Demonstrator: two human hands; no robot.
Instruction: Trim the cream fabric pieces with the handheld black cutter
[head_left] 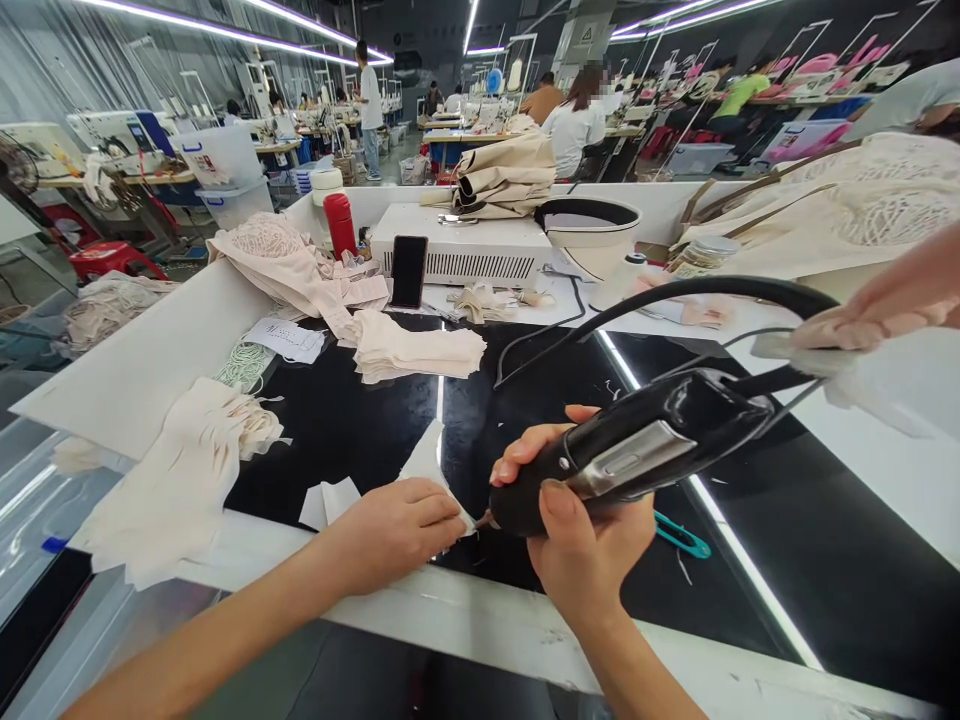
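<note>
The right grip [592,545] encloses a black, cylindrical, corded tool [637,440], while the left grip [409,525], beside the tool's copper-coloured metal tip [486,519], holds a cream, tapered fabric piece [426,457], presumably for steadiness.

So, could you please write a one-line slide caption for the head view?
Left hand on pale fabric, right hand gripping a black tool, its tip close to the fabric's edge.
</note>
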